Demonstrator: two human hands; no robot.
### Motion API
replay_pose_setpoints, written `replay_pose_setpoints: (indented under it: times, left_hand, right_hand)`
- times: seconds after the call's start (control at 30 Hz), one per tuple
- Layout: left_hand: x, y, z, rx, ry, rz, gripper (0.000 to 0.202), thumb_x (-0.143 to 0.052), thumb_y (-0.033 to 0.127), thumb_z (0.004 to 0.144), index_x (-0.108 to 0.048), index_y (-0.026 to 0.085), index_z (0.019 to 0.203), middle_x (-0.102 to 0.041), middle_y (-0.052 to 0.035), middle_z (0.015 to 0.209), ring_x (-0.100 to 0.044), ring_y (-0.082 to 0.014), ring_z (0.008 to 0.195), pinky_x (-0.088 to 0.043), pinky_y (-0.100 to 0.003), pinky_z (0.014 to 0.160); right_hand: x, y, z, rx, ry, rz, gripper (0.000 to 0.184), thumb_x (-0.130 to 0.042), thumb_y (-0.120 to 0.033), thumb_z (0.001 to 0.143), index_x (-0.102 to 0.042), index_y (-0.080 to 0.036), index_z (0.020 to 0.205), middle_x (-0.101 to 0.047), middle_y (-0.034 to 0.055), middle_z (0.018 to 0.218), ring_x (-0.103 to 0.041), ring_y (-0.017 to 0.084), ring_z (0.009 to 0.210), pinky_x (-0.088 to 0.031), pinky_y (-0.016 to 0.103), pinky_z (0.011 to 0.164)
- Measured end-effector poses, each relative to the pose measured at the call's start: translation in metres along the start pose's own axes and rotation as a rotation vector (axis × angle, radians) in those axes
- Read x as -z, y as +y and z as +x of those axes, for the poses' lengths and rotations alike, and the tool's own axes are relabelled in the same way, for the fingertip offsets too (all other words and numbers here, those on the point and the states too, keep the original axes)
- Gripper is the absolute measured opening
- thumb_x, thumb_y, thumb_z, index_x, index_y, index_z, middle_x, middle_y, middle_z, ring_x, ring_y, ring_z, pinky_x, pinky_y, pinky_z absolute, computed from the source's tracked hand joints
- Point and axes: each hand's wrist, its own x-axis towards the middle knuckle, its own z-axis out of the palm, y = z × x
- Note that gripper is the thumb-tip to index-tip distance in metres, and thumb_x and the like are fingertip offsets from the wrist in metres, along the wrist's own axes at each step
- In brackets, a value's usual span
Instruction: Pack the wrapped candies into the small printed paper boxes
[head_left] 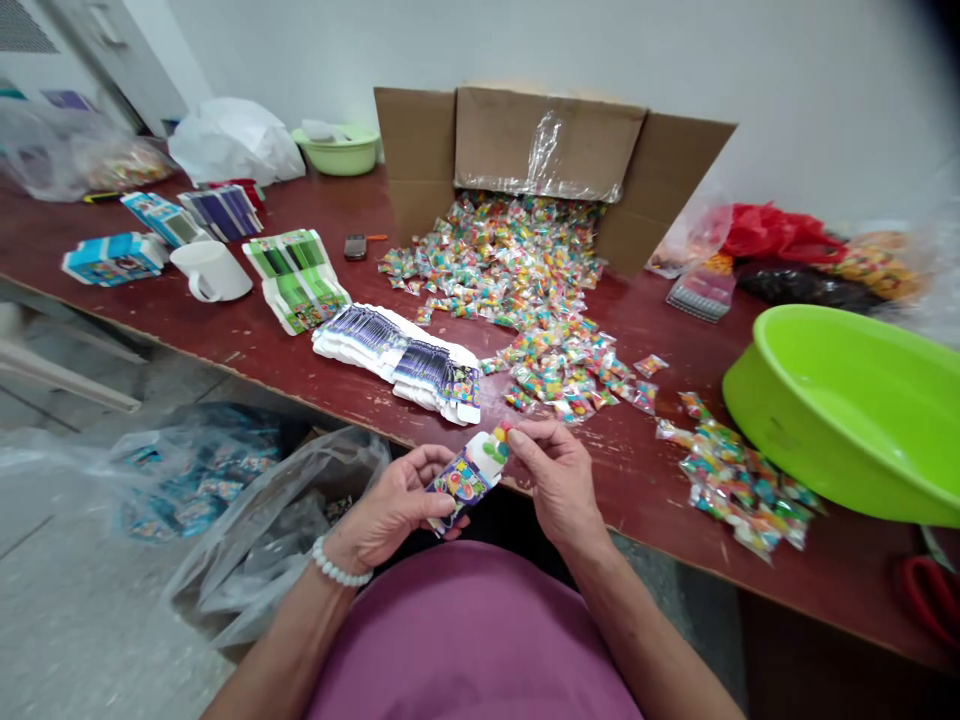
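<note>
My left hand (401, 500) is closed around a small purple printed candy box (459, 487), which is tilted with its white flap end toward my right hand. Between the thumb and fingers of my right hand (559, 475) is a small clear packet of colourful candy (496, 442), held at the box's open end. Whether part of the packet is inside the box I cannot tell. Just beyond my hands, a row of flattened purple boxes (397, 360) lies on the dark red table (352, 405). Loose candy packets (562, 365) spread out to the right of that row.
A cardboard carton (551, 140) on its side spills a heap of packets. At right stands a green basin (847, 420) beside more packets (739, 480). Left are green boxes (295, 280), a white mug (212, 270) and blue boxes (116, 260). A lined bin (277, 540) stands below.
</note>
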Motion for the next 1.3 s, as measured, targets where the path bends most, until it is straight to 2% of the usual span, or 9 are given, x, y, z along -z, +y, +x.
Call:
replay_pose_setpoints:
  times: [0.23, 0.37, 0.57, 0.77, 0.87, 1.03, 1.1, 1.2, 1.3]
  left_hand:
    - [-0.013, -0.005, 0.0, 0.052, -0.181, 0.112, 0.051, -0.079, 0.029, 0.073, -0.06, 0.015, 0.118, -0.067, -0.0056, 0.092, -0.07, -0.0183, 0.071, -0.05, -0.025, 0.062]
    - [-0.016, -0.003, 0.0, 0.005, -0.194, 0.111, 0.049, -0.075, 0.028, 0.078, -0.059, 0.019, 0.123, -0.068, -0.0089, 0.105, -0.068, -0.0161, 0.071, -0.05, -0.027, 0.066]
    - [-0.016, 0.001, -0.001, 0.003, -0.166, 0.157, 0.044, -0.073, 0.026, 0.079, -0.057, 0.018, 0.119, -0.071, -0.0101, 0.101, -0.066, -0.0157, 0.072, -0.049, -0.027, 0.068]
    - [-0.019, 0.002, 0.0, -0.006, -0.145, 0.177, 0.046, -0.072, 0.027, 0.08, -0.055, 0.016, 0.121, -0.07, -0.0106, 0.099, -0.063, -0.0137, 0.069, -0.049, -0.026, 0.066]
    - [-0.021, 0.001, 0.001, -0.012, -0.136, 0.17, 0.045, -0.072, 0.026, 0.08, -0.056, 0.017, 0.121, -0.07, -0.0097, 0.099, -0.063, -0.0147, 0.072, -0.051, -0.027, 0.067]
    - [-0.024, -0.003, 0.003, -0.046, -0.1, 0.117, 0.047, -0.075, 0.023, 0.076, -0.059, 0.022, 0.12, -0.067, -0.0034, 0.093, -0.062, -0.0126, 0.068, -0.05, -0.025, 0.065]
    - [-0.024, -0.005, 0.004, -0.058, -0.063, 0.098, 0.047, -0.075, 0.027, 0.077, -0.059, 0.021, 0.121, -0.068, -0.0033, 0.088, -0.062, -0.013, 0.066, -0.049, -0.024, 0.062]
    - [-0.025, -0.008, 0.007, -0.01, 0.021, -0.003, 0.047, -0.062, 0.052, 0.085, -0.063, 0.015, 0.114, -0.069, -0.0068, 0.078, -0.062, -0.0148, 0.058, -0.048, -0.025, 0.055]
    - [-0.028, -0.011, 0.01, -0.004, 0.094, -0.047, 0.056, -0.055, 0.063, 0.085, -0.067, 0.013, 0.107, -0.069, -0.0081, 0.074, -0.06, -0.0153, 0.054, -0.048, -0.025, 0.052]
  right_hand:
    - [0.001, -0.012, -0.008, -0.016, -0.121, -0.215, 0.022, -0.083, -0.039, 0.072, -0.074, -0.019, 0.075, -0.073, 0.0009, 0.072, -0.064, 0.014, 0.064, -0.053, 0.025, 0.064]
    - [0.007, -0.014, -0.005, 0.012, -0.14, -0.233, 0.023, -0.078, -0.042, 0.077, -0.074, -0.02, 0.079, -0.073, 0.0014, 0.077, -0.064, 0.015, 0.068, -0.052, 0.027, 0.069]
    - [0.014, -0.011, -0.002, -0.006, -0.165, -0.238, 0.024, -0.075, -0.043, 0.081, -0.074, -0.019, 0.084, -0.074, 0.0035, 0.084, -0.065, 0.017, 0.076, -0.051, 0.029, 0.074]
    - [0.014, -0.008, -0.002, -0.015, -0.117, -0.228, 0.022, -0.075, -0.042, 0.08, -0.072, -0.021, 0.081, -0.072, 0.0008, 0.078, -0.062, 0.015, 0.068, -0.05, 0.028, 0.069]
    - [0.014, -0.008, -0.004, 0.073, -0.1, -0.332, 0.019, -0.073, -0.041, 0.082, -0.073, -0.022, 0.08, -0.071, 0.0014, 0.076, -0.062, 0.016, 0.07, -0.051, 0.03, 0.07]
    - [0.015, -0.006, -0.006, 0.261, -0.341, -0.594, 0.017, -0.068, -0.038, 0.087, -0.076, -0.024, 0.08, -0.066, 0.0071, 0.107, -0.062, 0.023, 0.101, -0.048, 0.038, 0.091]
    - [0.015, -0.005, -0.005, 0.178, -0.294, -0.493, 0.02, -0.063, -0.041, 0.09, -0.075, -0.025, 0.089, -0.066, 0.0061, 0.109, -0.062, 0.022, 0.103, -0.049, 0.036, 0.091]
    - [0.014, -0.001, -0.003, -0.053, -0.228, -0.235, 0.025, -0.069, -0.044, 0.086, -0.07, -0.026, 0.103, -0.069, 0.0016, 0.099, -0.064, 0.016, 0.087, -0.052, 0.029, 0.08]
    - [0.007, 0.001, -0.005, -0.199, -0.344, -0.11, 0.034, -0.078, -0.042, 0.077, -0.067, -0.024, 0.104, -0.069, 0.0, 0.092, -0.061, 0.012, 0.069, -0.052, 0.023, 0.064]
